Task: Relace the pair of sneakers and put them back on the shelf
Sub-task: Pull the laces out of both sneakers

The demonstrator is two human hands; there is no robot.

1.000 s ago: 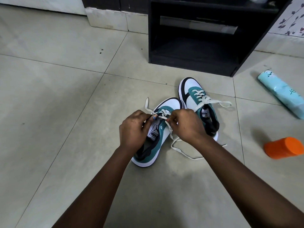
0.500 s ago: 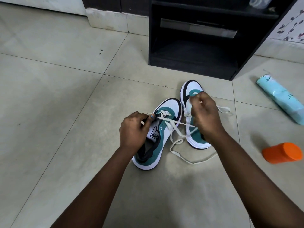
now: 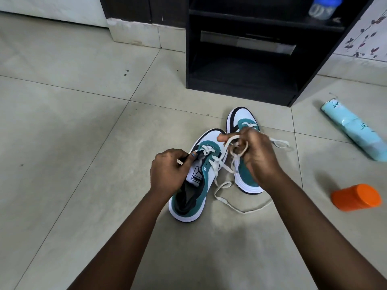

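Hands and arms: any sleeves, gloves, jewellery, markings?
Both forearms bare to the frame edge: no sleeves, gloves, watch or bands in view. Left hand has blue polish on the thumbnail. Right hand shows no rings; its nails are hidden.

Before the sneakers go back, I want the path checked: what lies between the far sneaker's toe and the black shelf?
Bare floor tile only, in the head view, between the far sneaker and black shelf.
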